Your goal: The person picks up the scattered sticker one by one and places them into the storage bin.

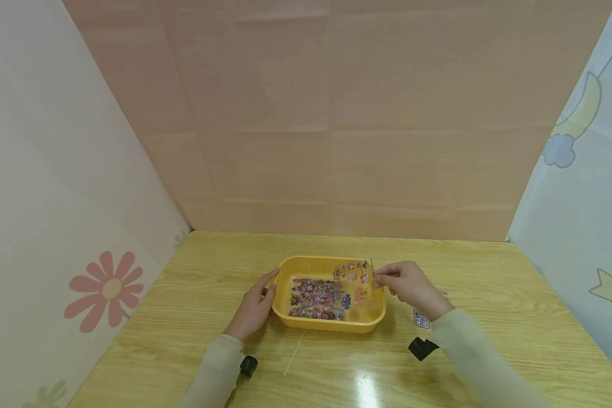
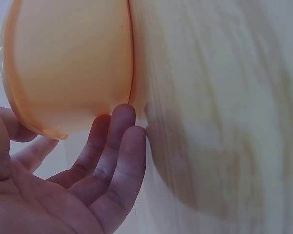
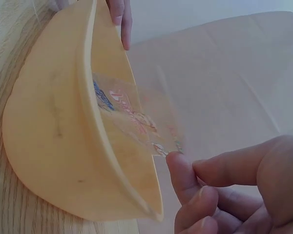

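A yellow plastic tub [image 1: 331,325] stands on the wooden table. Colourful printed stickers on clear film [image 1: 316,297] lie across its floor. At the tub's left end, my left hand [image 1: 252,309] grips the rim, with the other fingers [image 2: 129,151] against the outer wall. My right hand [image 1: 410,288] pinches the edge of a clear sticker sheet [image 1: 356,277] between thumb and forefinger. That sheet is tilted up over the tub's right side, its lower part inside the tub. In the right wrist view the clear sheet [image 3: 136,114] shows small printed figures and lettering.
Partly under the right forearm, another printed clear piece [image 1: 421,319] lies on the table [image 1: 183,345]. A thin pale strip [image 1: 294,354] is in front of the tub. A brown paper-like backdrop [image 1: 331,170] closes off the back, with patterned walls at both sides.
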The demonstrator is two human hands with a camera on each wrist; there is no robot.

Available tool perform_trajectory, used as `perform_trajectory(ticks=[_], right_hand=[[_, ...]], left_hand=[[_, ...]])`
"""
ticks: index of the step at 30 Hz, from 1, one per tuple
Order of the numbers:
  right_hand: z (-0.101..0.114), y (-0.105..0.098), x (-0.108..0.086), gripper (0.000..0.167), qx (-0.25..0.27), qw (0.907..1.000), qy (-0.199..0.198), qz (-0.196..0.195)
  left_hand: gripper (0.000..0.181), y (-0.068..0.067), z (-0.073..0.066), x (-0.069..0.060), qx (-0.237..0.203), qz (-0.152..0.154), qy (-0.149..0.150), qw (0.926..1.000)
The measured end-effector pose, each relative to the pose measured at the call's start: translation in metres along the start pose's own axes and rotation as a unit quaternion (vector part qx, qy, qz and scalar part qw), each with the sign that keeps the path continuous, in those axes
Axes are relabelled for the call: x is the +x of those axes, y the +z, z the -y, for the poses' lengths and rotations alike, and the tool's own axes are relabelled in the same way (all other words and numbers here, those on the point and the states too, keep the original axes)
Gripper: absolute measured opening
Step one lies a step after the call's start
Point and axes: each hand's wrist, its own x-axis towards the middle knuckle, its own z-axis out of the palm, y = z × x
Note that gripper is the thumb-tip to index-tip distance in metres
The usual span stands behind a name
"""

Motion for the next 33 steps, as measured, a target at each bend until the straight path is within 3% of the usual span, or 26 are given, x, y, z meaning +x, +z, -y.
perform_trajectory(ticks=[14, 33], right_hand=[[0.003, 0.017, 0.007, 0.026, -0.017, 0.9997, -0.015, 0.013], [0.007, 0.023, 0.007, 0.032, -0.066, 0.9976, -0.021, 0.011]], left_hand=[[0.044, 0.0, -0.001, -0.001, -0.003, -0.001, 0.0, 1.0], [0.045, -0.001, -0.001, 0.0, -0.004, 0.0, 0.004, 1.0]])
